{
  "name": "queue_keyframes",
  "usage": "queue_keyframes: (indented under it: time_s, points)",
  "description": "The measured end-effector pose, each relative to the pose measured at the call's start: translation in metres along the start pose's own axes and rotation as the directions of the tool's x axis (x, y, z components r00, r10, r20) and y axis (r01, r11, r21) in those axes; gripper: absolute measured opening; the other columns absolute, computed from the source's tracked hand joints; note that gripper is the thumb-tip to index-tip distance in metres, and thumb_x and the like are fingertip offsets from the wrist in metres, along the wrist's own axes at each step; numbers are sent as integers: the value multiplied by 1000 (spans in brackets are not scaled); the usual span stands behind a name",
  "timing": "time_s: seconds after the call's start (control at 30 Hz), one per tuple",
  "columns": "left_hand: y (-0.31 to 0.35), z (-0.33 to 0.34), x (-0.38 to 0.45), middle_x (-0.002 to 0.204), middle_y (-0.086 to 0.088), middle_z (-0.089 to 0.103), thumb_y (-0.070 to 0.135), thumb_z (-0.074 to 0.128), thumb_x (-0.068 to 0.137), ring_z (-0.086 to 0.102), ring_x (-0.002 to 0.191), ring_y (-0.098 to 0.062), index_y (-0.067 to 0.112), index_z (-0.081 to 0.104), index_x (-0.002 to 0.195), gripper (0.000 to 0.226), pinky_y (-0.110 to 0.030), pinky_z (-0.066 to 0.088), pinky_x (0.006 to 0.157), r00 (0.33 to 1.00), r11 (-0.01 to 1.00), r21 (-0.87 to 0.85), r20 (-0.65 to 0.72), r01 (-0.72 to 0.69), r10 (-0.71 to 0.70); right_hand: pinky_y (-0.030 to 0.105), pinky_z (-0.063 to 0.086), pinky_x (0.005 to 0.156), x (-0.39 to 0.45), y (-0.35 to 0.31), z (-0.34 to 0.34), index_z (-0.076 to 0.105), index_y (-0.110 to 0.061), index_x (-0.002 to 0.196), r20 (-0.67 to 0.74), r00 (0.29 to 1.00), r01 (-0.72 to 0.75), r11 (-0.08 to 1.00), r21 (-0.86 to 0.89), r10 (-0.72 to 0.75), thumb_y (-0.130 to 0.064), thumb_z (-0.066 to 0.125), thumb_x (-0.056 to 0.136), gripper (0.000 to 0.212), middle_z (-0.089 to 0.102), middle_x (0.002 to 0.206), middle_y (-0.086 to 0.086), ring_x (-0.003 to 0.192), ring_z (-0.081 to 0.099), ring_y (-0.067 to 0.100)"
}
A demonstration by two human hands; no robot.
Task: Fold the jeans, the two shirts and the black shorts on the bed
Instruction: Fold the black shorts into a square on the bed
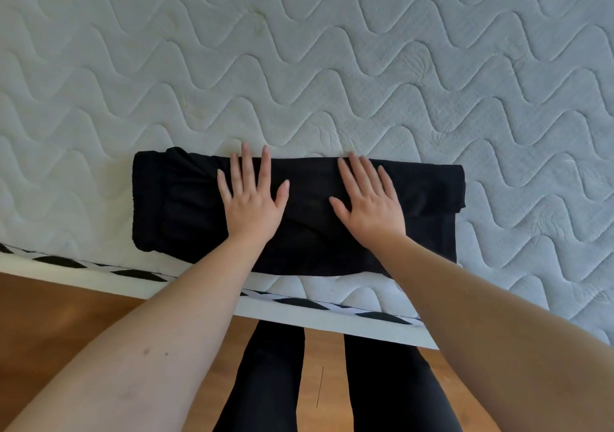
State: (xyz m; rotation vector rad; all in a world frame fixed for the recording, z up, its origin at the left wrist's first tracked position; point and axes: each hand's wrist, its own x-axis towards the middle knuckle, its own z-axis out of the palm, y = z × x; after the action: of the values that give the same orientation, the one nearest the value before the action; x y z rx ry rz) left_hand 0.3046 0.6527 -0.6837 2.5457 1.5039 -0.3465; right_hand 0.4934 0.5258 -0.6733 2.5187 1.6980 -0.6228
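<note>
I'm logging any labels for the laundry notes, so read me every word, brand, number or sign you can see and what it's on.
None: no readable text on the black garment, the quilted mattress, or its black-and-white edge band. Left hand and right hand rest flat on the garment.

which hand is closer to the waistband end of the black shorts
Left. The left hand presses flat beside the gathered waistband end of the shorts; the right hand presses nearer the opposite end.

Home bedroom: quilted bare mattress (332,66), wooden floor (50,315).
</note>
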Motion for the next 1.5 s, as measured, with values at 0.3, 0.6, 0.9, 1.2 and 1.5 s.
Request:
queue_keyframes:
  time_s: [0.3,0.6,0.9,1.2,1.5]
  points:
    - [-27,-10,-6,163,-21,-4,69,17,94,-5,152,-33,16,-4,158,86,-59,0,120,997,991,111,35,69,-73,42,-10,121,-44,82,-12,-11,-27,155,91,881,-470,880,74,463,-66,14,97,74,-15,163,-7,150,-13,12]
    - [32,-24,-36,164,-12,11,44,34,101,12,152,-28,18,13,158,66,-50,14,121,863,870,31,-110,-492,492,48,31,113,-47,94,-33,35,-18,144,114,632,-658,453,601,766,-67,51,87,76,44,140,3,132,41,25]
    - [78,4,-71,165,-11,-5,65,25,96,3,152,-33,22,-3,158,81,-57,11,120,775,767,142,229,-625,589,37,50,74,-57,89,-33,46,-20,120,146,763,-558,529,639,629,-52,53,94,42,58,100,-7,88,58,19]
    - [153,-2,-78,162,-15,-19,69,25,95,-12,150,-40,41,-10,154,75,-68,5,113,675,673,123,283,-730,681,34,40,69,-83,162,-47,44,-19,116,143,686,-606,451,656,713,-50,58,93,41,57,99,-2,87,55,21]
    - [178,-3,-79,157,-19,-32,66,8,96,-23,146,-43,39,-25,150,69,-70,-2,112,690,694,156,384,-703,613,33,48,69,-117,183,-39,44,-25,130,287,695,-640,385,666,659,-57,62,87,56,58,98,-7,91,59,16]
